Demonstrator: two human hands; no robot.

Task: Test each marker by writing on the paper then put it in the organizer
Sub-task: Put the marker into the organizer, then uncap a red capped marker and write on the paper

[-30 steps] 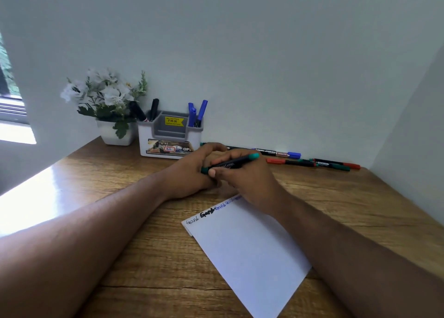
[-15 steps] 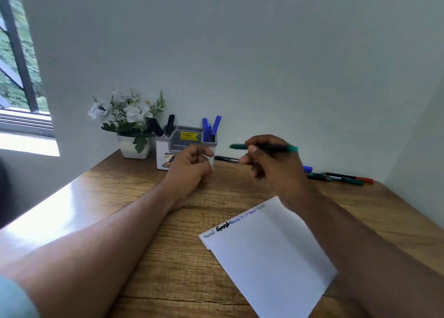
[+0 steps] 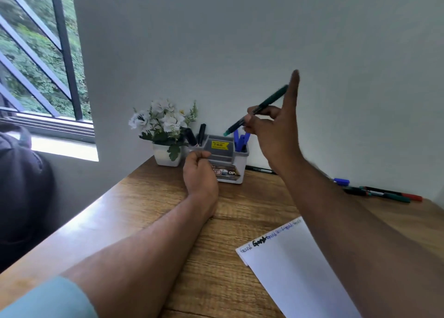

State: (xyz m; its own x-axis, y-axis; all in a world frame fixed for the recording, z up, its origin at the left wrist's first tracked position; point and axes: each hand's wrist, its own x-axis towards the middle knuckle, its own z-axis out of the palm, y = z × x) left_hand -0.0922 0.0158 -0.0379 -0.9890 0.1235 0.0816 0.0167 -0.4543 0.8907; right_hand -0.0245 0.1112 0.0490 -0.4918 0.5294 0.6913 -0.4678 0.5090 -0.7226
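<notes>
Lifted well clear of the paper (image 3: pixel 300 269) since half a second ago, and swung from level to a steep slant: green marker (image 3: pixel 257 111) now raised above the organizer (image 3: pixel 230 159), capped green end pointing down toward its middle compartment. Judged as testing done for this one, with the drop into the organizer as the step in hand. Held in the right hand (image 3: pixel 274 135), pinched between thumb and curled fingers (image 3: pixel 264 113), index finger sticking straight up, forearm reaching from the lower right across the paper's corner. Resting on the desk (image 3: pixel 144 209) just in front of the organizer, left hand (image 3: pixel 199 173), loosely curled, holding nothing visible. Lying right of the organizer along the wall, several more markers (image 3: pixel 384 194), apparently untested.
</notes>
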